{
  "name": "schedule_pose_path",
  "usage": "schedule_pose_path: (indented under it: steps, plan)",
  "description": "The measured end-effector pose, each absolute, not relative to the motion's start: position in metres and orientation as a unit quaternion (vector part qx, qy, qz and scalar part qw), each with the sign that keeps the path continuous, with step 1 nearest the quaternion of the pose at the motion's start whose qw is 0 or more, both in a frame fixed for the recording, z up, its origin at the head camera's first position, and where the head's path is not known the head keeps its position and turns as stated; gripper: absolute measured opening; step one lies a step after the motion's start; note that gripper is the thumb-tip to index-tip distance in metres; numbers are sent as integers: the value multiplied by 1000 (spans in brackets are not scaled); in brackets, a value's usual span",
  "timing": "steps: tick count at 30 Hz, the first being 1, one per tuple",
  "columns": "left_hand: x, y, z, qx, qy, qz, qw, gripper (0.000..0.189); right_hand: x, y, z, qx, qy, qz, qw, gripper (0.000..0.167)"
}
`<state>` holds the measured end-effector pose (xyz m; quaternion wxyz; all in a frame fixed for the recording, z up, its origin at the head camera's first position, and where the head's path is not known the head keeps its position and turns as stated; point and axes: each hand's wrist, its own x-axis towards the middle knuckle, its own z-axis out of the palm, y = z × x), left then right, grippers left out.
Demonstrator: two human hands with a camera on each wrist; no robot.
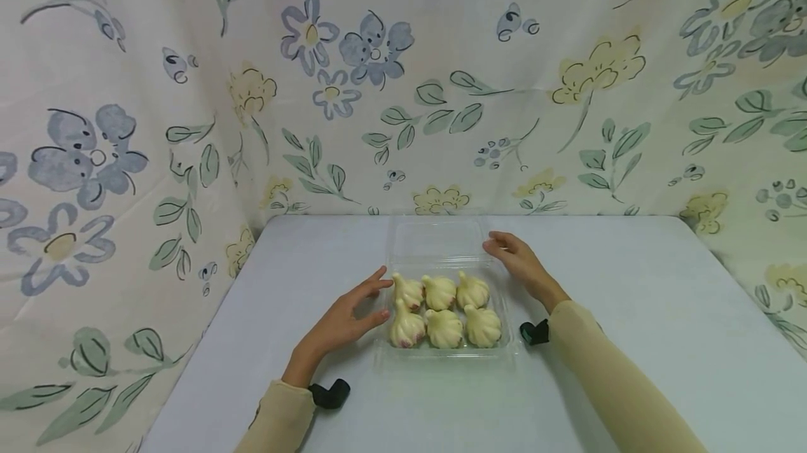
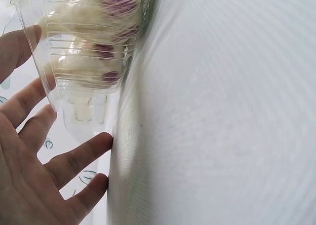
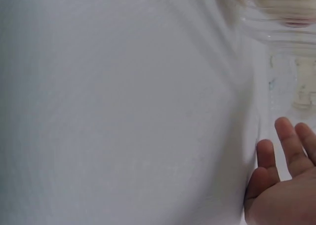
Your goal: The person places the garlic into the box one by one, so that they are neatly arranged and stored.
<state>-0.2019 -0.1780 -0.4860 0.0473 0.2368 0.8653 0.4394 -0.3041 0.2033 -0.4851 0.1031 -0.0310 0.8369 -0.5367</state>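
Observation:
A clear plastic clamshell container [image 1: 446, 354] lies on the table with its hinged lid [image 1: 438, 239] folded back, away from me. Inside are pale garlic bulbs [image 1: 444, 330] in two rows of three, some showing purple streaks. My left hand [image 1: 340, 318] is at the container's left side, fingers spread and thumb tip close to the wall. In the left wrist view, fingertips [image 2: 48, 112] meet the clear rim. My right hand [image 1: 522, 264] is beside the lid's right edge, fingers extended toward it. In the right wrist view the fingers [image 3: 291, 146] are loosely bent and hold nothing.
The white table [image 1: 630, 341] stretches out on both sides of the container. A floral cloth [image 1: 403, 89] hangs behind the table's far edge and along the left. Black wrist-worn devices [image 1: 330, 394] sit below each wrist, near the beige sleeves [image 1: 605, 362].

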Motion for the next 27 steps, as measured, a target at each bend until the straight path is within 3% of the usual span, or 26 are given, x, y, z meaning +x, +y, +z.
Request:
schedule_pose_path:
  steps: [27]
  plan:
    - [-204, -178, -488, 245, 866, 434, 36, 56, -298, 201, -470, -51, 792, -607, 46, 71]
